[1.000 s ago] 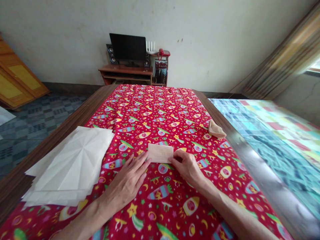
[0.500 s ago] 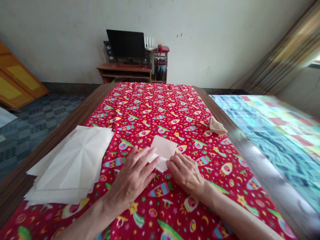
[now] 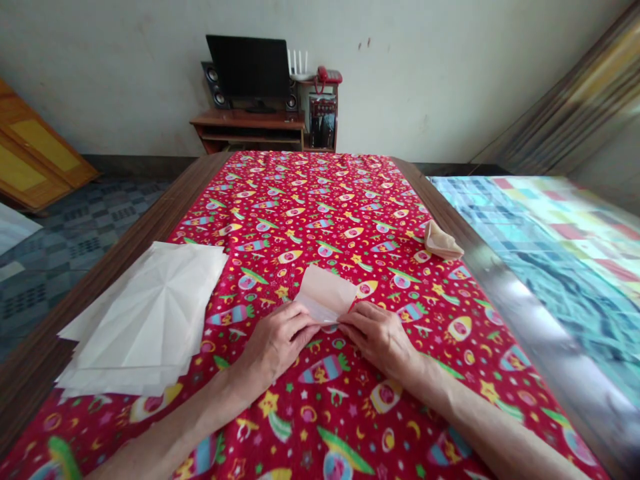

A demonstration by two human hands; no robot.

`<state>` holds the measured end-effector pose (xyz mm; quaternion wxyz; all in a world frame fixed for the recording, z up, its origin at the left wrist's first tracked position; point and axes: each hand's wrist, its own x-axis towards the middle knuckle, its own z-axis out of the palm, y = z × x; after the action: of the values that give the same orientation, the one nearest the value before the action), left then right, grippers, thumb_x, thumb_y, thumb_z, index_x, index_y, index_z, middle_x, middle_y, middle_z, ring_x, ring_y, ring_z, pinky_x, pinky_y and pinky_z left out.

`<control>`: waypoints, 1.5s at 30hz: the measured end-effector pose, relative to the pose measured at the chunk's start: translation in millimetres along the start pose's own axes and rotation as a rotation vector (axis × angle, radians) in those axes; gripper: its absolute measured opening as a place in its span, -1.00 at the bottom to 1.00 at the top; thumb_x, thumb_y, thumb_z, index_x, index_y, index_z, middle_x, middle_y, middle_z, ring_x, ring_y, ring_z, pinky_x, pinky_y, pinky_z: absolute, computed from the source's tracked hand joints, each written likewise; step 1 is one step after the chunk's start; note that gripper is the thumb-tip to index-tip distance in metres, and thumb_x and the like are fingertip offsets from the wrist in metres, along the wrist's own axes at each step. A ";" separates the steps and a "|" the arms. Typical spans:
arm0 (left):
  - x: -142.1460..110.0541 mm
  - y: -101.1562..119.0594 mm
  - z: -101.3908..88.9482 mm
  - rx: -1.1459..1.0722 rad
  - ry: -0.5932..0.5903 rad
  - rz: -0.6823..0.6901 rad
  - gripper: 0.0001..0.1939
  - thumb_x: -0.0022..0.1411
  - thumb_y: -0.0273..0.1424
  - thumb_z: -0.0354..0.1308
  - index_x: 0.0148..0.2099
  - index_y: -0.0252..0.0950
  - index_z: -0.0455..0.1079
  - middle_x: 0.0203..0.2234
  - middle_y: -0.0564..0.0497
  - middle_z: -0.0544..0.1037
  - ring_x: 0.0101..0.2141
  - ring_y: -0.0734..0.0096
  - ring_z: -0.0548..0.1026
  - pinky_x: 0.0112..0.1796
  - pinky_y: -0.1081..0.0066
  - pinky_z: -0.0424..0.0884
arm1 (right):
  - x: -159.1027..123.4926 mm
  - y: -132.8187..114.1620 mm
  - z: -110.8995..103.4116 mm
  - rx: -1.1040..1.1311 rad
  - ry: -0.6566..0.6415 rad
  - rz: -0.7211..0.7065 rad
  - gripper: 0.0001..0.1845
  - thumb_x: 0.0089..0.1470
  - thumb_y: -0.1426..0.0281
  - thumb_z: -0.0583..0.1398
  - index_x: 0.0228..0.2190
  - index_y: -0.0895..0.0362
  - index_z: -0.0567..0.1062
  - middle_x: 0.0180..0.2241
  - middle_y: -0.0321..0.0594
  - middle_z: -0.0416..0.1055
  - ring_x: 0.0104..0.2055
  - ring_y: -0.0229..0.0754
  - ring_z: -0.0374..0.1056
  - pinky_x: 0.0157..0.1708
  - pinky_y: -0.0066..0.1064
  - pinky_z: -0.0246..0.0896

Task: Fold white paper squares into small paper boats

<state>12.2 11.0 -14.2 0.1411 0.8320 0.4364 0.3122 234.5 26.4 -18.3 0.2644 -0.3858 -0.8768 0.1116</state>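
A small pale sheet of paper (image 3: pixel 326 291) lies in front of me on the red patterned cloth (image 3: pixel 320 220), its near edge raised and bent up. My left hand (image 3: pixel 283 333) pinches the paper's near left corner between thumb and fingers. At the near right corner, my right hand (image 3: pixel 377 333) grips the same paper, fingers curled. The fingertips of both hands hide parts of that near edge. To the left sits a stack of larger white paper sheets (image 3: pixel 150 313), the top one creased in a star-like pattern.
A folded beige piece (image 3: pixel 443 241), paper or cloth, lies near the table's right edge. The brown table edge (image 3: pixel 470 267) runs along the right, beside a bed (image 3: pixel 565 267). Beyond the table are a desk (image 3: pixel 250 119) with a monitor (image 3: pixel 249 73) and a red telephone (image 3: pixel 329 75).
My left hand has gone from spread fingers over the paper to pinching its near left corner. The near edge has lifted. The camera view has tilted slightly down.
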 end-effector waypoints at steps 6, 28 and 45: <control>6.9 -0.3 -0.7 0.048 -0.060 -0.191 -0.73 0.32 -0.37 0.03 -0.45 -0.30 0.32 -0.50 0.08 0.37 -0.48 0.50 0.39 -0.41 0.49 0.27 | 0.4 -0.1 -2.2 0.129 0.019 0.161 -0.80 0.19 0.37 0.14 -0.43 0.15 0.49 -0.49 -0.27 0.35 -0.47 -0.31 0.26 -0.45 -0.50 0.13; 12.7 3.9 -2.7 0.148 -0.110 -0.272 -0.76 0.27 -0.40 0.07 -0.45 -0.25 0.16 -0.47 0.11 0.27 -0.48 0.50 0.33 -0.42 0.46 0.23 | -16.4 -14.6 -2.8 -0.352 -0.100 -0.164 -0.64 0.17 0.55 0.04 0.01 0.30 0.34 -0.54 -0.30 0.37 -0.56 -0.27 0.27 -0.62 -0.40 -0.02; 7.6 -2.1 4.2 0.236 -0.014 -0.266 -0.84 0.20 -0.42 0.14 -0.19 -0.24 0.21 -0.33 0.05 0.35 -0.36 0.38 0.45 -0.39 0.44 0.37 | -14.8 -15.3 -2.0 -0.323 -0.086 -0.097 -0.72 0.20 0.49 0.04 -0.08 0.23 0.40 -0.57 -0.33 0.37 -0.58 -0.30 0.27 -0.63 -0.41 -0.09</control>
<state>16.9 18.6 -15.4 0.0856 0.7799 0.5752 0.2315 234.4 5.1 -16.2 0.1662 -0.3751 -0.9115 -0.0272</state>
